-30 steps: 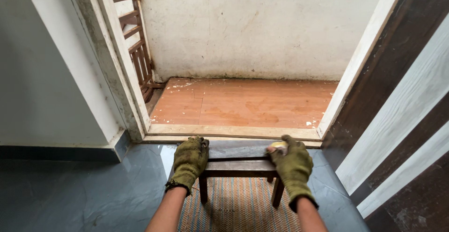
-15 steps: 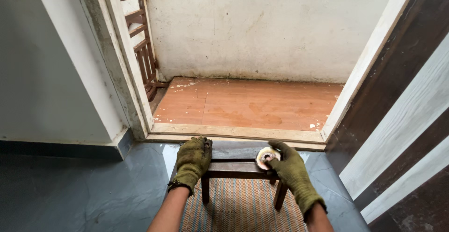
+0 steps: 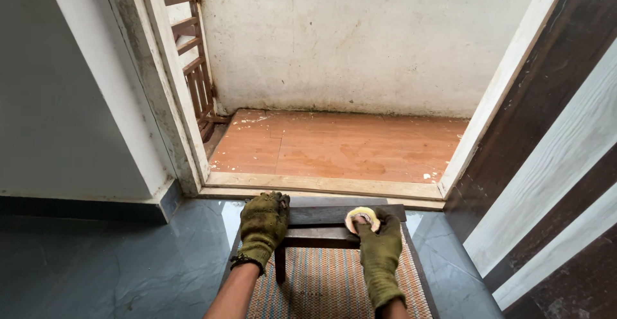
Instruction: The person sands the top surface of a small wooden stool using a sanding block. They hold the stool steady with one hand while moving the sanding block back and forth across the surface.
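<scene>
Both my hands wear olive-green gloves. My left hand [image 3: 262, 226] grips the left end of a dark wooden stool [image 3: 321, 215] that stands just inside a doorway. My right hand [image 3: 378, 245] holds a pale round roll of tape [image 3: 361, 218] against the stool's top, right of its middle. Under the stool lies a striped woven mat [image 3: 321, 287], and one stool leg [image 3: 280, 264] shows between my arms.
Beyond the wooden threshold [image 3: 321, 184] lies a balcony with an orange tiled floor [image 3: 347, 145] and a stained white wall [image 3: 360, 43]. A brown wooden railing [image 3: 193, 68] stands at the left, a dark open door [image 3: 546, 152] at the right. The near floor [image 3: 96, 261] is dark glossy tile.
My right hand has slid left along the stool top with the tape roll, which now lies nearer the middle. My left hand has stayed on the stool's left end.
</scene>
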